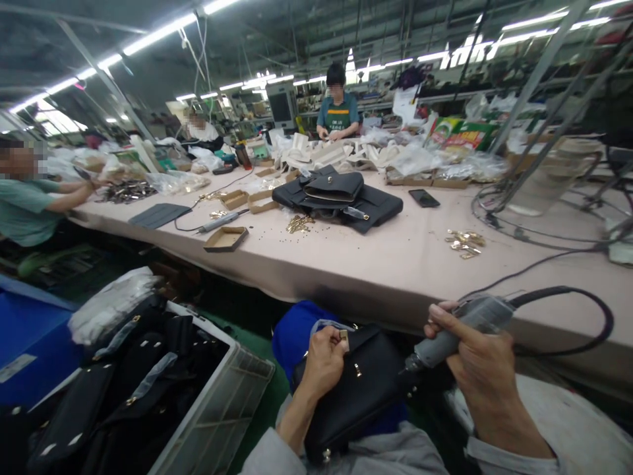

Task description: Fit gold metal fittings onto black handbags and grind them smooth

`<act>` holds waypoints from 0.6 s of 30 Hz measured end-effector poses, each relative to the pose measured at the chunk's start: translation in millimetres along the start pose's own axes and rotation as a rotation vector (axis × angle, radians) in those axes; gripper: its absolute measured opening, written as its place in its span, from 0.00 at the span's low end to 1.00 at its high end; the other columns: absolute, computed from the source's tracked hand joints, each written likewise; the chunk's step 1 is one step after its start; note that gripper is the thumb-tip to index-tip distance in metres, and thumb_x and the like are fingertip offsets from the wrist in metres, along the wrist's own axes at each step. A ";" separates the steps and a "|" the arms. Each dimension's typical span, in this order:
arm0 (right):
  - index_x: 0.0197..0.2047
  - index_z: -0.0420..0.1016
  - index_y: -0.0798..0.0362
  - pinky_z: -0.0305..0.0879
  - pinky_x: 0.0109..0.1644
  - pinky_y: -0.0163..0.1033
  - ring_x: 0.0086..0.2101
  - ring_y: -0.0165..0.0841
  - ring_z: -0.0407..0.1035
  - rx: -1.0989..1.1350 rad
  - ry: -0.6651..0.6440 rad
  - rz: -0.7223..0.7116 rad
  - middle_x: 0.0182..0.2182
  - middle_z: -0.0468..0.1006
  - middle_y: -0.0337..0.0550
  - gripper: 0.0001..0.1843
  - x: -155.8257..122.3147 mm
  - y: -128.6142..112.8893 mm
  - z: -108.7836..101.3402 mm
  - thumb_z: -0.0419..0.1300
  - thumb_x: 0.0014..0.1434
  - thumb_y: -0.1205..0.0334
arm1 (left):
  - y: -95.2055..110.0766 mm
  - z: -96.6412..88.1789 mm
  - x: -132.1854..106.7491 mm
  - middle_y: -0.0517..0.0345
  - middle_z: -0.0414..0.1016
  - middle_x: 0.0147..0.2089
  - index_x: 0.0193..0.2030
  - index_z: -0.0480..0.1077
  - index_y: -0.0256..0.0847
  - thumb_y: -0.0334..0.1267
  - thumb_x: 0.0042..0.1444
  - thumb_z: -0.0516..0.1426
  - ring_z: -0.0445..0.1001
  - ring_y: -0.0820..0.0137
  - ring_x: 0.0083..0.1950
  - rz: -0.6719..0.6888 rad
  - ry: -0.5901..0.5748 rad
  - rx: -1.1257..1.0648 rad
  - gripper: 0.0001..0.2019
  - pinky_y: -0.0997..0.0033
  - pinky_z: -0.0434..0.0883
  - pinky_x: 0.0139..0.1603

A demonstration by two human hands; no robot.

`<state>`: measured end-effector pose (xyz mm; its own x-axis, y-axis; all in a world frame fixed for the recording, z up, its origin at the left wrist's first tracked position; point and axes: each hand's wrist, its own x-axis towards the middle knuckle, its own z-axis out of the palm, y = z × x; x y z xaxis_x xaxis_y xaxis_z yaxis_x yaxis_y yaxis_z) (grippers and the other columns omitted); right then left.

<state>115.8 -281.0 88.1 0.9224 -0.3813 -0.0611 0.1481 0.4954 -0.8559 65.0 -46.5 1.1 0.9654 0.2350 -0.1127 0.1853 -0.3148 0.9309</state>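
A black handbag [366,389] lies across my lap, with a small gold clasp [358,371] on its front. My left hand [324,359] is over the bag's upper left part, its fingers pinching a small gold-coloured metal piece [345,339]. Whether that piece is attached to the bag is hidden by the fingers. To the right, my right hand [477,356] is wrapped around a grey electric screwdriver [440,340]. Its tip points left and down, beside the bag's right edge. A thick black cable curves from its back end.
On the table [395,257] are black bags [341,198], loose gold hardware [465,243], a phone [424,198], small cardboard trays [226,239] and another screwdriver [217,222]. A crate [212,396] of black bags stands at my left. Co-workers [339,112] sit around the table.
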 end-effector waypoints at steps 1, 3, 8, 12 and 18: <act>0.29 0.77 0.56 0.72 0.20 0.36 0.21 0.33 0.72 0.000 0.017 0.015 0.27 0.78 0.39 0.25 0.1 -2.5 -5.5 0.85 0.32 0.60 | -0.9 0.0 0.7 0.60 0.73 0.24 0.28 0.73 0.40 0.34 0.53 0.60 0.70 0.69 0.27 -0.018 0.001 -0.043 0.04 0.70 0.63 0.31; 0.29 0.77 0.56 0.72 0.20 0.36 0.21 0.33 0.72 -0.008 0.033 0.027 0.26 0.78 0.39 0.26 -0.5 -7.6 -16.3 0.85 0.31 0.60 | -3.2 0.0 2.2 0.61 0.70 0.19 0.25 0.73 0.40 0.39 0.54 0.61 0.66 0.71 0.22 -0.050 0.000 -0.103 0.09 0.72 0.60 0.26; 0.30 0.77 0.56 0.71 0.19 0.34 0.19 0.32 0.71 -0.020 0.074 0.035 0.26 0.78 0.38 0.28 -7.4 -17.7 -46.4 0.85 0.28 0.60 | -2.3 2.5 -0.8 0.62 0.66 0.14 0.25 0.72 0.39 0.48 0.54 0.61 0.59 0.75 0.15 -0.096 0.020 -0.162 0.15 0.74 0.55 0.20; 0.32 0.78 0.56 0.71 0.19 0.35 0.19 0.33 0.72 -0.031 0.054 0.104 0.27 0.79 0.40 0.27 -11.2 -16.7 -76.3 0.85 0.29 0.62 | 11.9 -8.4 -12.6 0.63 0.64 0.14 0.24 0.71 0.38 0.52 0.52 0.62 0.57 0.78 0.15 -0.089 0.061 -0.166 0.18 0.76 0.54 0.18; 0.34 0.79 0.58 0.68 0.19 0.34 0.19 0.33 0.71 -0.093 -0.032 0.186 0.23 0.78 0.40 0.28 -15.8 -22.2 -113.3 0.84 0.31 0.58 | 69.8 8.0 -33.3 0.69 0.63 0.15 0.26 0.70 0.38 0.53 0.63 0.61 0.57 0.79 0.14 0.030 0.167 0.198 0.21 0.78 0.56 0.16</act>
<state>57.5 -374.4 49.9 0.9418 -0.2646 -0.2073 -0.0576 0.4805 -0.8751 47.2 -83.7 67.0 0.9303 0.3665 -0.0119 0.2054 -0.4940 0.8449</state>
